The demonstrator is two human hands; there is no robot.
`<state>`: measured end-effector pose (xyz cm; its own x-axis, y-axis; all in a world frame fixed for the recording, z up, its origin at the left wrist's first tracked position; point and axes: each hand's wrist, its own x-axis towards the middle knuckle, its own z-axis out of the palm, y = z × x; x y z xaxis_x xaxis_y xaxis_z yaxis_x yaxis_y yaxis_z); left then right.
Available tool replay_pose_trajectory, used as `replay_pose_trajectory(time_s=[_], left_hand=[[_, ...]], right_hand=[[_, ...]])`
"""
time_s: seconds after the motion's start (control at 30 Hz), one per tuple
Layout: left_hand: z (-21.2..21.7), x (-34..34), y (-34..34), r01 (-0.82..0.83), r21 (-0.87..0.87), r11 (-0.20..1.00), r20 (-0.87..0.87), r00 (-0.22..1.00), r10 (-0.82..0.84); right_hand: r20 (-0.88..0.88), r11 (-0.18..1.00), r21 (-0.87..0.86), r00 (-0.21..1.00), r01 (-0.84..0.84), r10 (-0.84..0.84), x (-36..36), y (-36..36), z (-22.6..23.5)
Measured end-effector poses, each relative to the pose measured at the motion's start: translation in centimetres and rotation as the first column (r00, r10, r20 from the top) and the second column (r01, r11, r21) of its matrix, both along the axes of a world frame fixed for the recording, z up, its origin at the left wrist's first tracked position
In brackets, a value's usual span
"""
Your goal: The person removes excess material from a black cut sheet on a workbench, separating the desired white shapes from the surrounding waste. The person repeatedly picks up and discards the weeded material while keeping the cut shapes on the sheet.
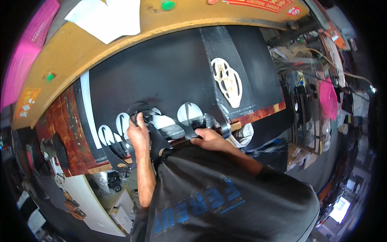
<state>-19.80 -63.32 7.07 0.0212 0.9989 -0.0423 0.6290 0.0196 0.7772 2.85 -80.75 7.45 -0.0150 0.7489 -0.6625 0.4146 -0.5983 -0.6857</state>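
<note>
My left hand (138, 133) is closed on dark, flat pieces, their edges blurred and partly hidden by the fingers. To its right, my right hand (210, 140) pinches the near edge of a black sheet (160, 139) that is full of rounded cut-out holes. Through those holes a pale surface shows. The sheet hangs over the front edge of the work table, close to my body. Farther off on the right lies a cream-coloured cutting die (229, 84), curved and with several long openings, flat on a dark strip.
A yellow machine beam (109, 52) with green buttons (168, 5) arches over the far side of the black work surface (161, 60). White paper (109, 20) rests on the beam. A cluttered rack (308, 121) stands at right. A pale panel (90, 201) leans at lower left.
</note>
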Motion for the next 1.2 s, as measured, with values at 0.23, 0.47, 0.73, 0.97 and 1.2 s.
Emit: replay_pose_trajectory(time_s=[0.23, 0.47, 0.73, 0.97, 1.2], left_hand=[[2.2, -3.6, -3.6, 0.403, -0.625, 0.668, 0.684, 0.695, 0.221], [2.4, -4.5, -6.8, 0.477, -0.737, 0.478, 0.581, 0.809, 0.089], [1.6, -5.9, -6.6, 0.445, -0.683, 0.580, 0.651, 0.730, 0.207], [3.9, -14.7, -4.4, 0.234, -0.655, 0.719, 0.569, 0.778, 0.265], [10.8, -22.0, -3.6, 0.366, -0.501, 0.784, 0.617, 0.787, 0.027]], right_hand=[[0.154, 0.982, 0.184, 0.988, -0.042, 0.013, 0.0, 1.5, 4.3], [0.158, 0.870, 0.490, 0.976, 0.056, -0.152, 2.1, 7.1, 7.9], [0.343, 0.756, 0.538, 0.916, -0.374, 0.210, -2.9, 9.8, 0.4], [0.193, 0.769, 0.607, 0.976, -0.203, 0.105, -0.7, 11.3, -2.2], [-0.022, 0.942, 0.241, 0.971, 0.235, -0.237, -1.5, 12.3, -1.9]])
